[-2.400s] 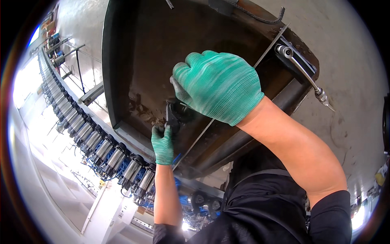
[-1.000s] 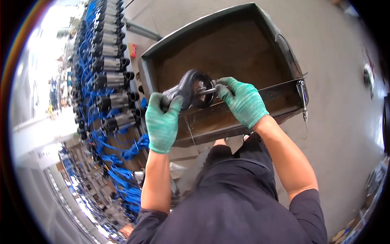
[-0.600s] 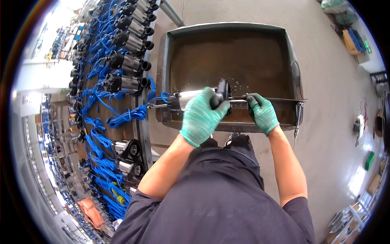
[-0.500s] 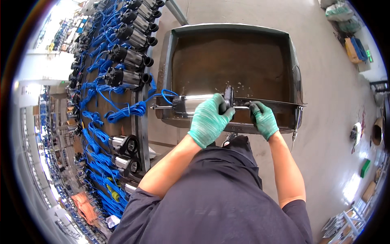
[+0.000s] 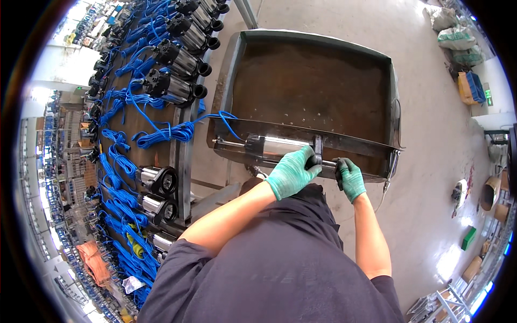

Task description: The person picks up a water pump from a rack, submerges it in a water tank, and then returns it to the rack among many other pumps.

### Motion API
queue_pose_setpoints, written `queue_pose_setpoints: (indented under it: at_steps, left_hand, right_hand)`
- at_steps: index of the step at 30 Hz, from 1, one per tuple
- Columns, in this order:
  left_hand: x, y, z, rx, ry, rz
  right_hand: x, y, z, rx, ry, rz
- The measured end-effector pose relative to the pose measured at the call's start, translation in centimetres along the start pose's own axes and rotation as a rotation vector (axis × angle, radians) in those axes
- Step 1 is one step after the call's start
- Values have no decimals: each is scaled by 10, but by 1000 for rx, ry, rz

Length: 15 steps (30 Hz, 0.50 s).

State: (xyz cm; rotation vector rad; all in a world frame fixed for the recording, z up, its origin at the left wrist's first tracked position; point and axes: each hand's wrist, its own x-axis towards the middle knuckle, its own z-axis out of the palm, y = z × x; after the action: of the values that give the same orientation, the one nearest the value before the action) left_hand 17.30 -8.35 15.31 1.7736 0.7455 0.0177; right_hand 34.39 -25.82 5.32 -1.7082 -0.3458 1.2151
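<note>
A shiny steel cylindrical pump (image 5: 283, 145) with black ends lies crosswise above the near ledge of a metal water tank (image 5: 226, 81). My left hand (image 5: 292, 175), in a green glove with dark fingertips, is closed around its right end, by a black fitting (image 5: 318, 146). A thin metal rod (image 5: 230, 143) juts out of the pump's left end. Another metal rod (image 5: 329, 162) sticks out at the right, and my gloved right hand (image 5: 351, 180) is closed on its dark end. A blue cable (image 5: 229, 116) runs from the bench to behind the pump; where it joins is hidden.
On the left, a bench (image 5: 182, 156) carries several similar pumps (image 5: 171, 86) and coiled blue cables (image 5: 172, 132). Brown water (image 5: 312, 81) fills the tank. A hook-like fitting (image 5: 396, 159) hangs at its right corner. Sacks (image 5: 456, 39) and a green box (image 5: 469, 238) lie far right.
The pump has come nearer to me, off the water's near edge and over the ledge. Both hands moved with it and keep their hold. The whole view has turned slightly.
</note>
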Motion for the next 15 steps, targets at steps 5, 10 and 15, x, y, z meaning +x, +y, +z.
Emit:
queue_pose_setpoints:
  at_steps: [5,10,15]
  left_hand:
    - [-16,-40,-85,264,325,129]
    - [-33,-172,-202,444,366,0]
    - [-32,-214,-221,147,70,-47]
  right_hand:
    - [-3,6,0,-96,103,48]
    - [-8,-50,39,-639,487,-409]
    - [-2,-116,121,-770,226,-557]
